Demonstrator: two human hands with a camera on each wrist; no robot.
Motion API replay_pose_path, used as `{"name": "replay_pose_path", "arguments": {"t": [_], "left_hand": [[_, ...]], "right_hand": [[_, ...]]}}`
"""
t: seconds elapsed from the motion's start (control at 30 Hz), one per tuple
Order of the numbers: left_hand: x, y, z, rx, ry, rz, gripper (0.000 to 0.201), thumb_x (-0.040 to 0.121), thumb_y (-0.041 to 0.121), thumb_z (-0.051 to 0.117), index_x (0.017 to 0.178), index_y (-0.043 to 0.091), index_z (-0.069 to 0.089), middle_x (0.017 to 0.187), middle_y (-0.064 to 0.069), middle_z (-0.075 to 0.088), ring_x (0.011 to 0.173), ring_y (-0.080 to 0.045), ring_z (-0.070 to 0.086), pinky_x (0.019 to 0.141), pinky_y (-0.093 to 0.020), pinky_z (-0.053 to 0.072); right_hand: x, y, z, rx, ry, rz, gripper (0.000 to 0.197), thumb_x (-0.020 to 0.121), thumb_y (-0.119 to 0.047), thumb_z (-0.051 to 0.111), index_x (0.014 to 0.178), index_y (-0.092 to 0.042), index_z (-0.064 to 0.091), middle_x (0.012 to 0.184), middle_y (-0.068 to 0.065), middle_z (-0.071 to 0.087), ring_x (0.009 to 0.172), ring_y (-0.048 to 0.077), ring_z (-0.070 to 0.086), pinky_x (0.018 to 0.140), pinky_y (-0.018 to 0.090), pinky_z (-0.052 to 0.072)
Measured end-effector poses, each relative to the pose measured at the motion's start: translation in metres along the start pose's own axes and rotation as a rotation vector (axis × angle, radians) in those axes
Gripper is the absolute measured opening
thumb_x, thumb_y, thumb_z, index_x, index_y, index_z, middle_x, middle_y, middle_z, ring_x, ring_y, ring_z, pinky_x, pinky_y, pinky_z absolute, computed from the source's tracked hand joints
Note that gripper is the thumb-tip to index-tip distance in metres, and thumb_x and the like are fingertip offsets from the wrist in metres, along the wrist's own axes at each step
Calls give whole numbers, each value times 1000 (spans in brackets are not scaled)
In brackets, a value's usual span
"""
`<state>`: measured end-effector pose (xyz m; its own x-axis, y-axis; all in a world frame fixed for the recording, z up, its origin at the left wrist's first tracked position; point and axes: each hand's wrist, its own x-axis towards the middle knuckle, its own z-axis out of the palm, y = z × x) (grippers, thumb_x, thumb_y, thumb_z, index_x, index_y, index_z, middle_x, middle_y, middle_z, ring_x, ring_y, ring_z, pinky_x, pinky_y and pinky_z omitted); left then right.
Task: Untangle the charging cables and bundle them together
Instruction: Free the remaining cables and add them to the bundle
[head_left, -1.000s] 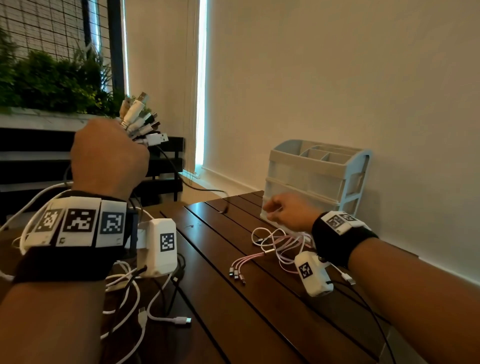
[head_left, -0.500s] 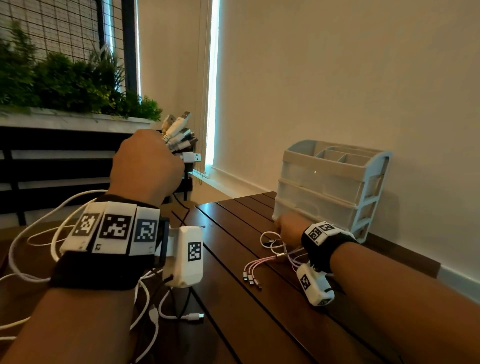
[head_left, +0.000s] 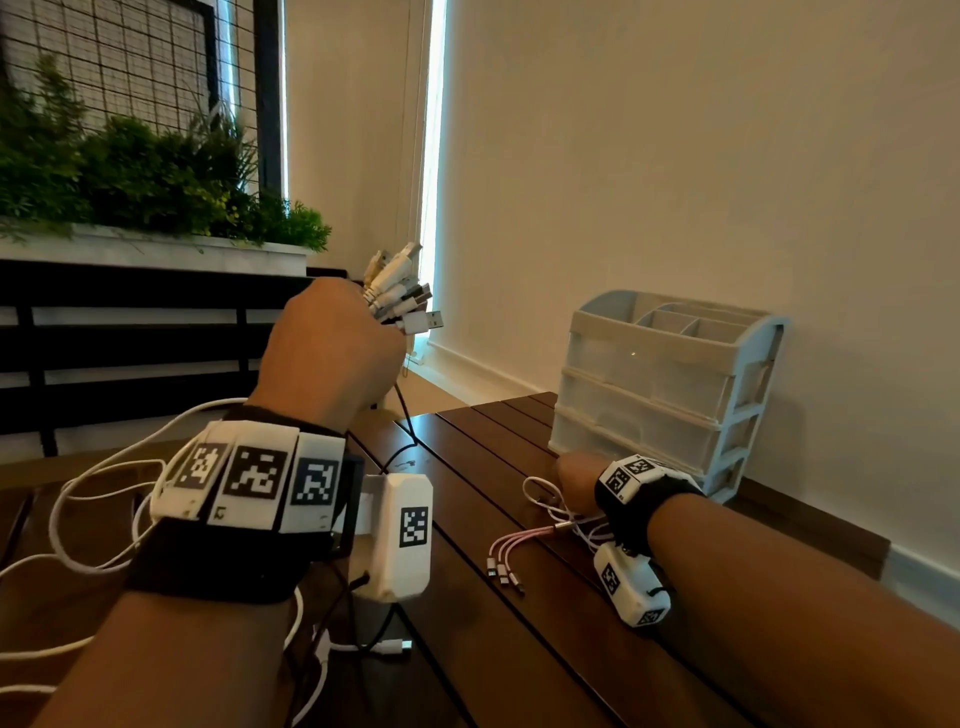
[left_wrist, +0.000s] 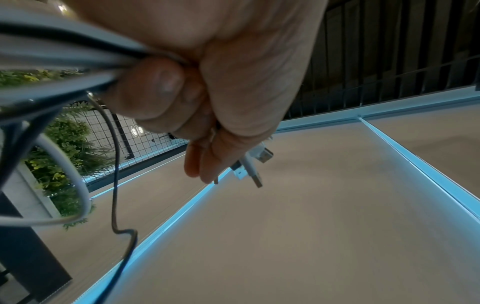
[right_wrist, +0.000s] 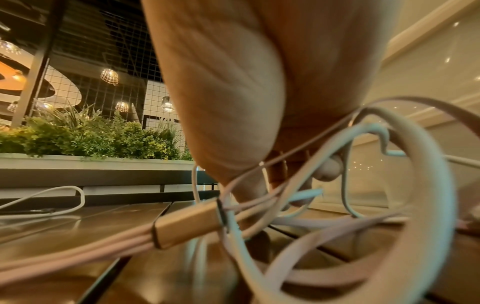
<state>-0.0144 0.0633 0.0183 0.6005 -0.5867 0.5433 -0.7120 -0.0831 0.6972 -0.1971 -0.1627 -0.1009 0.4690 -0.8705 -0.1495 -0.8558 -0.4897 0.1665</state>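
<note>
The left hand (head_left: 332, 348) has drifted right and a little lower over the last second, from near the planter (head_left: 156, 254) toward the bright window strip. Its grip is a tight fist round a bunch of cables (head_left: 400, 291), plugs fanned out above the knuckles. From the left wrist view the fingers (left_wrist: 155, 90) are curled hard over white and black cords, which trail down in loose loops to the near left of the tabletop (head_left: 519, 649).

The right hand (head_left: 576, 478) has come down. A second ago it hovered in front of the drawer unit (head_left: 665, 384); now it sits low on the tabletop, on the small tangle (head_left: 550, 514) of white and pink cable just left of the unit. A pink lead with three plugs (head_left: 504, 566) fans out toward the near side, its gold splitter (right_wrist: 189, 224) lying on the wood. I cannot tell how that grip stands: the fingers are hidden behind the wrist and palm.

So most cables look gathered in the left fist, and this last tangle is likely the one being fetched to join them. Nothing ties the bunch yet, so bundling looks undone.
</note>
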Motion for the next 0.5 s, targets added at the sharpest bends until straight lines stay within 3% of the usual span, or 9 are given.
{"name": "replay_pose_path", "arguments": {"t": [0.07, 0.13, 0.2, 0.23, 0.3, 0.43, 0.5], "left_hand": [[-2, 2, 4, -8, -17, 8, 12, 85, 22, 66, 85, 12, 59, 73, -3, 56, 64, -17, 51, 50, -26, 34], [-4, 3, 9, 5, -43, 28, 10, 87, 21, 64, 86, 12, 59, 72, -2, 55, 62, -15, 49, 49, -27, 32], [-6, 4, 15, 31, -61, 47, 9, 88, 20, 62, 86, 12, 57, 71, -1, 52, 61, -13, 47, 48, -26, 31], [-7, 4, 18, 48, -68, 49, 10, 89, 21, 61, 86, 12, 57, 70, -1, 52, 61, -12, 47, 48, -26, 30], [-7, 3, 23, 80, -83, 41, 12, 89, 22, 62, 88, 12, 57, 71, -1, 51, 61, -11, 46, 47, -25, 30], [-9, 2, 30, -3, -158, -43, 13, 87, 21, 64, 90, 8, 61, 74, -4, 56, 66, -17, 53, 48, -26, 33], [-11, 4, 34, -168, -240, -105, 15, 87, 17, 64, 86, 2, 64, 68, -5, 60, 63, -20, 59, 45, -23, 36]], "right_hand": [[33, 23, 16, -5, 0, 28, 9, 84, -27, 67, 91, -26, 62, 82, -4, 55, 77, 23, 58, 72, 32, 49], [42, 33, 18, 12, 37, 40, 23, 78, -28, 72, 73, -38, 52, 71, -11, 49, 78, 20, 59, 67, 29, 51], [-1, 15, -7, 111, 85, 24, 19, 89, -26, 62, 74, -31, 51, 69, -10, 43, 81, 21, 57, 59, 21, 40], [-24, 4, -21, 179, 136, 26, 14, 94, -27, 55, 82, -21, 56, 70, -5, 46, 82, 22, 56, 60, 22, 37], [-50, -1, -42, 344, 233, 19, 26, 99, -29, 46, 95, -9, 61, 75, 2, 56, 81, 21, 57, 66, 27, 40], [-74, 10, -58, 804, 282, -27, 23, 99, -14, 48, 78, -9, 57, 63, 1, 65, 56, 11, 61, 51, 18, 45], [-89, 11, -64, 971, 304, -92, 17, 96, -5, 50, 81, -7, 56, 71, 11, 66, 54, 14, 57, 49, 18, 45]]}}
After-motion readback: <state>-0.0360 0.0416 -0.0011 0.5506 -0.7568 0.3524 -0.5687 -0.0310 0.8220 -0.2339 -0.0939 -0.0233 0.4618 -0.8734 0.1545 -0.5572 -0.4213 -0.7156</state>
